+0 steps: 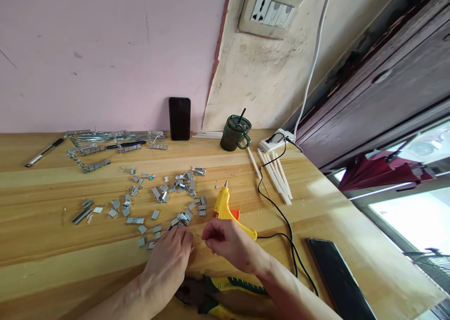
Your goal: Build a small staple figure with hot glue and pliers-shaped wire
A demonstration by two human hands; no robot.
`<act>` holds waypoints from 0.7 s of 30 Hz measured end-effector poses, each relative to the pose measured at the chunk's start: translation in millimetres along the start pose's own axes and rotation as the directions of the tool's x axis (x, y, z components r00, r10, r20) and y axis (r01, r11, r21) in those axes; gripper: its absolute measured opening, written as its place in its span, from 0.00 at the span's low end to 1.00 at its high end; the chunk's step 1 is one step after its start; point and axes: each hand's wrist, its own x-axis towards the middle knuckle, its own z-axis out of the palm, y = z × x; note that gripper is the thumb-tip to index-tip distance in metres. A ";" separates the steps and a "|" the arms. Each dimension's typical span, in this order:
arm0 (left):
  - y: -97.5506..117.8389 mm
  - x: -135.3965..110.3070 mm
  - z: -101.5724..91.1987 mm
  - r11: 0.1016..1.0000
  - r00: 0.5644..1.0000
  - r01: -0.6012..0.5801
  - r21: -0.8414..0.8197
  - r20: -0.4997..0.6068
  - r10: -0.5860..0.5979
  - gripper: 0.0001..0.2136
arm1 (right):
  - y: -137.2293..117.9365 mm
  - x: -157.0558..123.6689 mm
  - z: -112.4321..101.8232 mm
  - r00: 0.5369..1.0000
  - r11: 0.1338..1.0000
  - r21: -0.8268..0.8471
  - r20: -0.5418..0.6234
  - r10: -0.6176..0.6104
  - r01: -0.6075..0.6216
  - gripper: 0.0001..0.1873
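My left hand (170, 252) rests low over the wooden table with its fingers curled together. Whatever it may hold is hidden under the fingers. Close by on the right, my right hand (230, 245) pinches a short thin wire (198, 236) that points toward the left fingers. Many small grey metal clips (155, 214) lie scattered just beyond the left hand. A yellow glue gun (223, 203) with an orange trigger lies behind my right hand, nozzle pointing away. Pliers with green and yellow handles (242, 285) lie open below my wrists, partly covered by the right forearm.
Along the wall are bundled metal wires (130, 136), a pen (44, 152), an upright phone (179, 118) and a dark green mug (232, 133). White glue sticks (276, 177) lie near a power strip (276, 141). A black cable (281, 212) crosses the right side beside another phone (339, 278).
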 end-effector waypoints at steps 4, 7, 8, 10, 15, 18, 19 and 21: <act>-1.0 -1.7 -16.8 0.941 0.992 0.125 -0.313 0.031 -0.121 0.08 | -11.9 -8.8 -5.3 1.000 0.997 0.071 -0.003 -0.007 0.007 0.06; 2.8 -3.7 -26.4 0.662 0.955 0.289 -0.692 0.155 -0.255 0.09 | -24.3 -15.9 -7.1 0.999 0.998 0.060 -0.019 -0.030 0.031 0.06; 4.6 -4.7 -28.0 0.573 0.943 0.316 -0.756 0.184 -0.278 0.09 | -27.6 -17.4 -6.9 0.998 0.998 0.037 -0.025 -0.049 0.050 0.07; 7.6 -7.3 -28.7 0.504 0.934 0.330 -0.798 0.199 -0.295 0.08 | -32.2 -18.9 -5.8 0.995 0.994 -0.036 -0.032 -0.100 0.099 0.08; 7.9 -15.5 -24.8 0.476 0.935 0.335 -0.813 0.224 -0.276 0.06 | -35.2 -18.2 -2.1 0.979 0.956 -0.216 -0.003 -0.205 0.199 0.09; 6.4 -19.5 -23.7 0.529 0.941 0.329 -0.782 0.227 -0.249 0.06 | -36.4 -19.0 -1.2 0.971 0.927 -0.293 0.020 -0.238 0.234 0.10; 6.3 -20.2 -23.3 0.541 0.942 0.328 -0.775 0.228 -0.245 0.06 | -37.3 -19.8 -1.2 0.970 0.921 -0.310 0.026 -0.242 0.237 0.10; 6.4 -20.4 -22.4 0.545 0.943 0.327 -0.772 0.231 -0.238 0.05 | -39.8 -21.9 -1.1 0.970 0.914 -0.328 0.043 -0.239 0.239 0.10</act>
